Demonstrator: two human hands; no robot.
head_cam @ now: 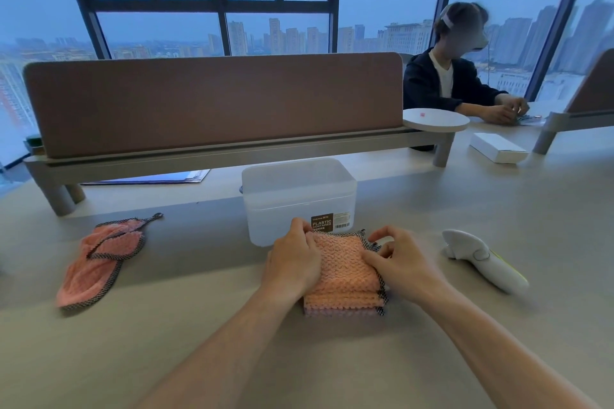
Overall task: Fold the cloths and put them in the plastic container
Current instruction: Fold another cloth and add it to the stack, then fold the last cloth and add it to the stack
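A folded orange cloth (345, 275) with dark checked trim lies in a thick square stack on the desk, just in front of the translucent plastic container (299, 189). My left hand (294, 260) presses on the stack's left side, fingers curled over its far left corner. My right hand (398, 259) pinches the far right corner and edge. The container looks empty and has a brown label. A second orange cloth (99, 259) lies crumpled and unfolded at the left, its hanging loop pointing toward the divider.
A white handheld device (481, 259) lies to the right of the stack. A brown desk divider (212, 103) stands behind the container, with papers (159, 177) under its shelf. A white box (498, 147) and a seated person (458, 76) are at the far right.
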